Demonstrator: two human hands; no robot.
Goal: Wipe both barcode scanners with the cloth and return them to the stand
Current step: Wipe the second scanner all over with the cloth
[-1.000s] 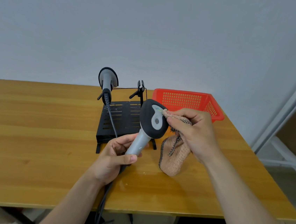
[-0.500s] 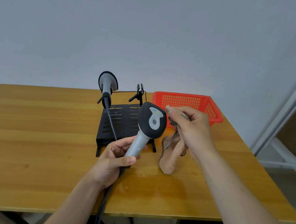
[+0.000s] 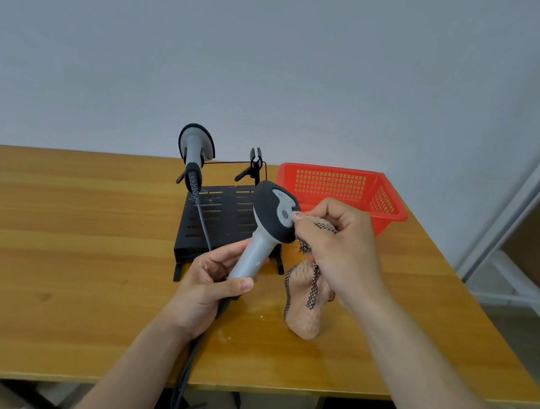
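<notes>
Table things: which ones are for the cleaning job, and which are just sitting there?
For the job:
- held scanner, gripped by the left hand
- cloth, pinched in the right hand
- second scanner, resting on the black stand

Just sitting there:
- red basket
- white frame beside the table
</notes>
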